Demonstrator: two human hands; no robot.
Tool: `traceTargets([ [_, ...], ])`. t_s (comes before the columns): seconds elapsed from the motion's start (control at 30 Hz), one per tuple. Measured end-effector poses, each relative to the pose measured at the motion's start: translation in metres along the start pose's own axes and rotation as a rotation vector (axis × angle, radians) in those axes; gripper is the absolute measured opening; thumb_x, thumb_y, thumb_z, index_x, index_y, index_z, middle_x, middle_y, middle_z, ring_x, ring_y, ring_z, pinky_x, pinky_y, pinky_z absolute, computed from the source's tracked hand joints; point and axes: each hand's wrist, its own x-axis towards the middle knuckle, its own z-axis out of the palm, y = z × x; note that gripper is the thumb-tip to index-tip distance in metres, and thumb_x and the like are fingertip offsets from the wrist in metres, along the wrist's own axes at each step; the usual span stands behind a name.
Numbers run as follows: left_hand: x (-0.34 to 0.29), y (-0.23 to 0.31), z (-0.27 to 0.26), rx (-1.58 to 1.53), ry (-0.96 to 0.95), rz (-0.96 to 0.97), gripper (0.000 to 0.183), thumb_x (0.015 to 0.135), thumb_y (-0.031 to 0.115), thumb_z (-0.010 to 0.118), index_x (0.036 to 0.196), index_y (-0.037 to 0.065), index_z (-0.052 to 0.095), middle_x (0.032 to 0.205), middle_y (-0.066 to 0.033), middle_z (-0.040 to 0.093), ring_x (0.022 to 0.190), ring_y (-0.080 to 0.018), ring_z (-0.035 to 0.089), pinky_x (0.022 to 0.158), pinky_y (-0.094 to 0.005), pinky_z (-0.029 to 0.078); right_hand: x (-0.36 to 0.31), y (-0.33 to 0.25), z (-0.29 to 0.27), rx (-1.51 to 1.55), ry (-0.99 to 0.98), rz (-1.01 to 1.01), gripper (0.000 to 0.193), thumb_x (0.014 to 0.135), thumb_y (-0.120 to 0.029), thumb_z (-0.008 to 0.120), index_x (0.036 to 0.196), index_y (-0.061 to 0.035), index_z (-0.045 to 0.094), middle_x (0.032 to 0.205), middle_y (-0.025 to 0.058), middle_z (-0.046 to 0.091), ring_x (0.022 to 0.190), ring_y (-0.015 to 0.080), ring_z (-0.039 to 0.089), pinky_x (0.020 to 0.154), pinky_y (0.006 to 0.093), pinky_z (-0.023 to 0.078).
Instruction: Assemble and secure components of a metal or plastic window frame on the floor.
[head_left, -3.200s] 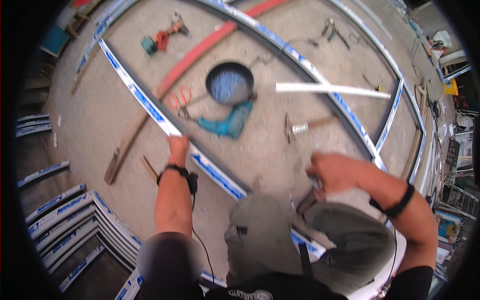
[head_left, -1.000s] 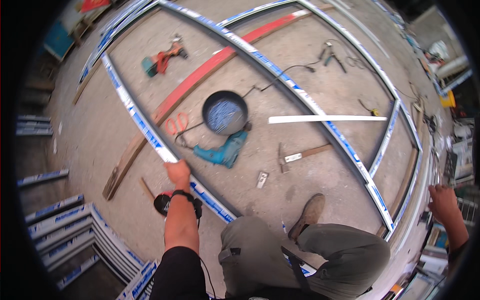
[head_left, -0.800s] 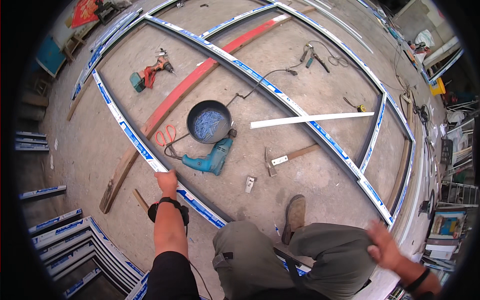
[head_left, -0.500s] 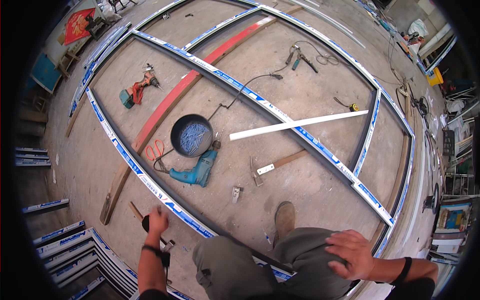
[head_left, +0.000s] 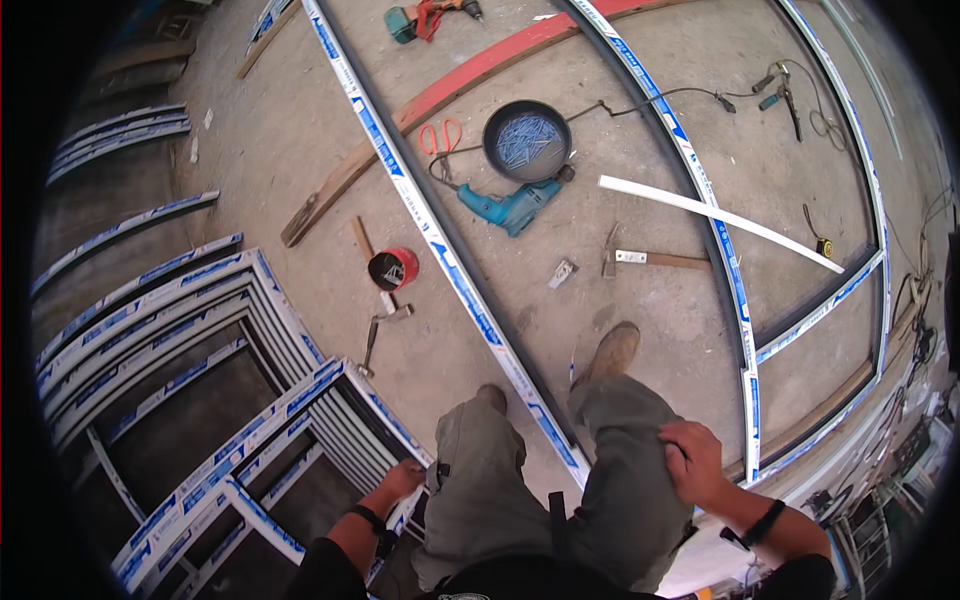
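My left hand [head_left: 403, 480] is low beside my left thigh, close to the edge of the stacked frames; its fingers are too small and run together to read. My right hand [head_left: 693, 462] rests on my right knee, fingers draped over the trouser cloth, holding nothing. Ahead on the left stands a red cup [head_left: 408, 266] with small pale pieces inside, by a hammer [head_left: 374, 336] with a dark handle. In front of me lies a long frame bar [head_left: 440, 248] with blue and white film. Beyond it are a teal corded drill [head_left: 511, 208] and a black bowl [head_left: 549, 165] of blue screws.
Stacked film-covered frames [head_left: 255, 420] fill the lower left. Inside the large floor frame lie a wooden-handled hammer [head_left: 660, 260], a white strip [head_left: 700, 207], a tape measure [head_left: 824, 247] and orange-handled scissors [head_left: 440, 137]. A red-painted timber [head_left: 480, 70] runs under the frame; a cordless drill [head_left: 430, 20] lies beyond.
My view has swung left and down. My left hand has drawn back from near the cup to my thigh. My right hand, spread before, now drapes over the knee. My left shoe has come into view.
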Motion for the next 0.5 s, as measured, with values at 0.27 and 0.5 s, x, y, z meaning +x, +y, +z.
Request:
traceTargets([
  [0.27,-0.141,0.089,-0.105,-0.647,0.317,0.01,0.04,0.091,0.017,0.063,0.124,-0.004,0.054,0.094,-0.0079,0.066,0.079,-0.0145,0.062,0.069,-0.0288,0.05,-0.005,-0.016,0.024,-0.216,-0.25,0.226,0.019,0.081,-0.017,0.063,0.096,-0.0053,0.066,0.092,0.0147,0.067,0.087,0.036,0.063,0.08,0.0473,0.05],
  [0.5,-0.28,0.099,-0.142,-0.717,0.313,0.015,0.044,0.087,0.02,0.065,0.123,-0.004,0.056,0.097,-0.009,0.068,0.08,-0.0159,0.063,0.072,-0.0303,0.05,-0.039,-0.091,0.001,-0.246,-0.141,0.35,0.037,0.085,-0.025,0.063,0.113,-0.0015,0.062,0.11,0.0199,0.066,0.103,0.0394,0.062,0.089,0.048,0.05],
])
